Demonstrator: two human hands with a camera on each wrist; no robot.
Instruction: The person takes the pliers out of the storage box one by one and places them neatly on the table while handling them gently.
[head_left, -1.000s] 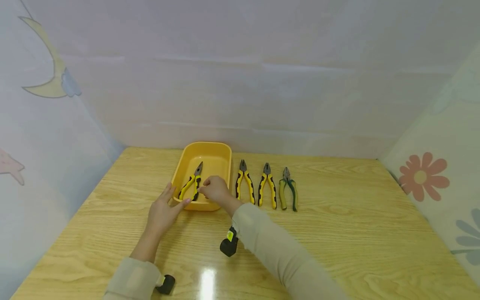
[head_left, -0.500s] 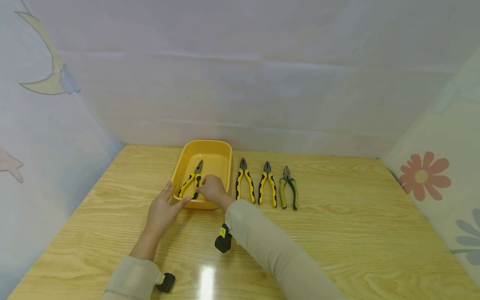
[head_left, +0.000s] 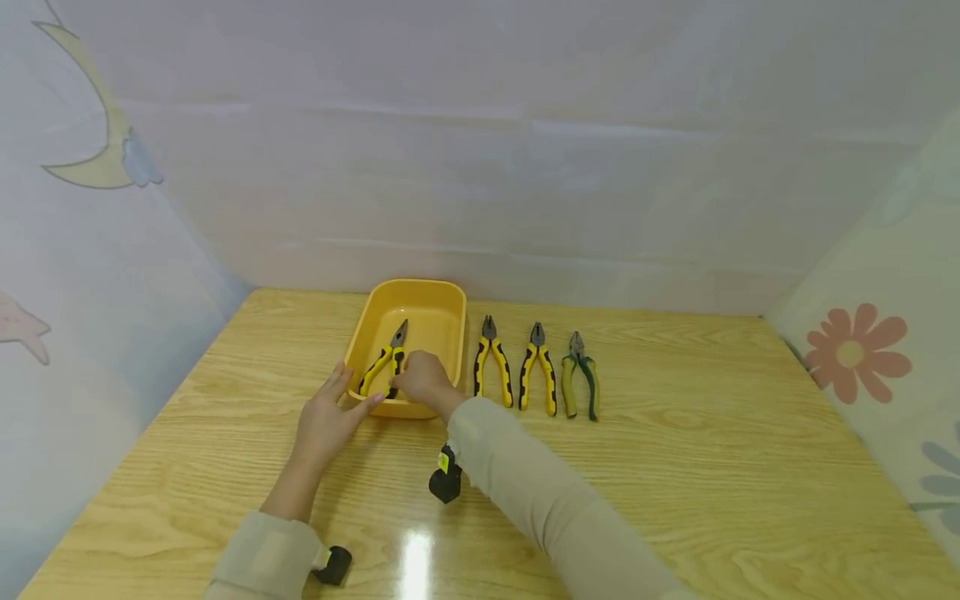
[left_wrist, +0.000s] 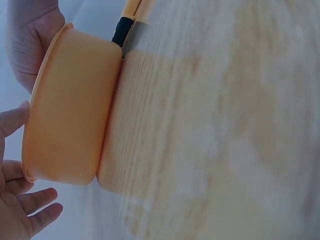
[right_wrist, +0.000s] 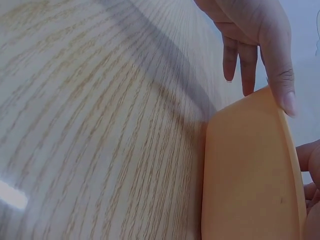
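Observation:
Inside the yellow tray (head_left: 431, 321) lies a pair of long-nose pliers (head_left: 397, 340) with yellow-and-black handles, its nose pointing away from me. My right hand (head_left: 425, 379) reaches over the near rim and pinches the right handle with curled fingers; its fingertips are partly hidden. My left hand (head_left: 322, 425) rests at the tray's near left corner, thumb on the front rim and fingers spread along the side. In the left wrist view the left hand's fingers (left_wrist: 37, 200) extend around the tray's corner (left_wrist: 75, 110).
Right of the tray, in a row on the wooden table (head_left: 712, 450), lie two yellow-and-black combination pliers (head_left: 480, 367) (head_left: 527, 367) and a green-handled pair of pliers (head_left: 592, 387). A pale curtain wall (head_left: 480, 208) stands behind the table's far edge.
My right hand has shifted slightly left, its fingers now closer onto the handle of the long-nose pliers. My left hand and the tray keep their places.

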